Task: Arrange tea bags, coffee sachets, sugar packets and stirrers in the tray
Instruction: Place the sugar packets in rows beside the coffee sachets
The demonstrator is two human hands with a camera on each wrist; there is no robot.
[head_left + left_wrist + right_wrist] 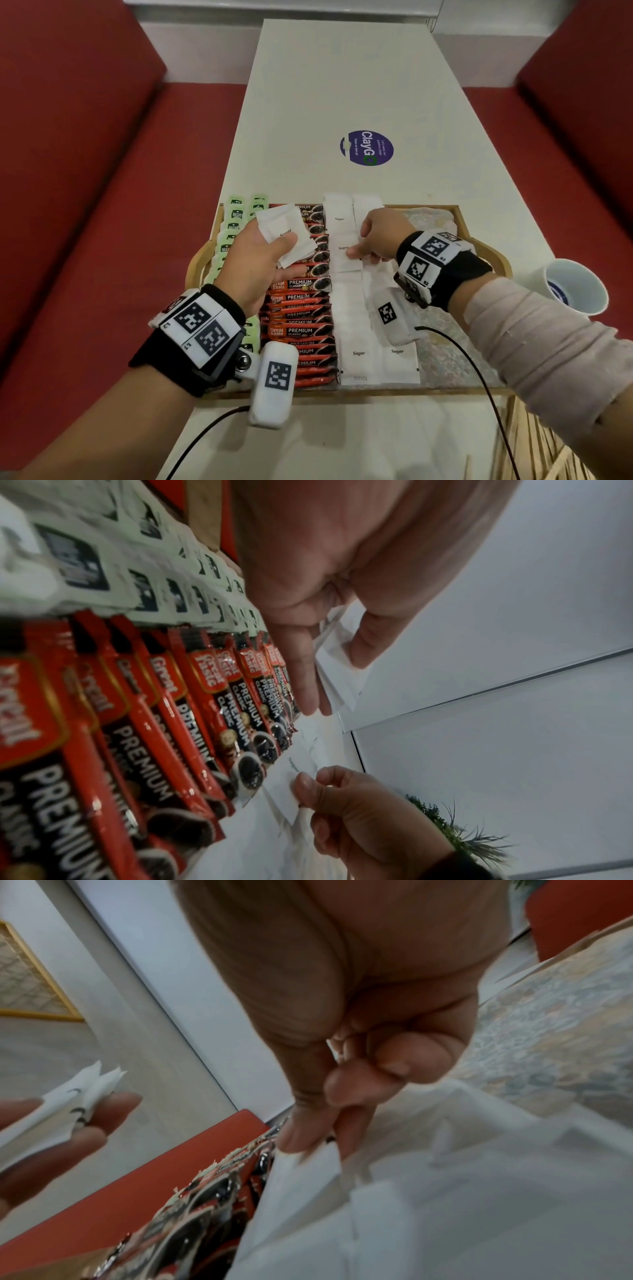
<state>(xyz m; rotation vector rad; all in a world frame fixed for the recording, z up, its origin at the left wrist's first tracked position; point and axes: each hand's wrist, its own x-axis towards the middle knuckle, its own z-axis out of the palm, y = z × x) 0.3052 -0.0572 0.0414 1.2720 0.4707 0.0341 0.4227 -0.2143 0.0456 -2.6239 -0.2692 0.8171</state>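
Right hand (375, 236) is down over the sugar rows, thumb and forefinger nipped on one white paper sugar packet (344, 251) at the twelve o'clock end of its column. Left hand (263, 255) hovers at nine o'clock from it, fingers curled round a small fan of white sugar packets (286, 233), held clear above the coffee.

Big picture first: long white table (342, 85), and on it the shallow wooden tray (479, 245) with its patterned floor. From nine o'clock across run the pale green tea bags (227, 240), then the red-and-black coffee sachets (301, 313), then two columns of white sugar. The three o'clock strip of the tray shows bare lining. A white paper cup (575, 286) stands outside at three o'clock, and pale wooden stirrers (548, 448) wait at five o'clock, not yet in.

Doing it well, I'd say: lay the pinched packet flat, overlapping its neighbour like a shingle, edges flush with the coffee row, then feed the next from the left hand's fan.

The pinched packet's long axis looks to run twelve to six, in line with its column. The coffee sachets lie crosswise, nine to three.
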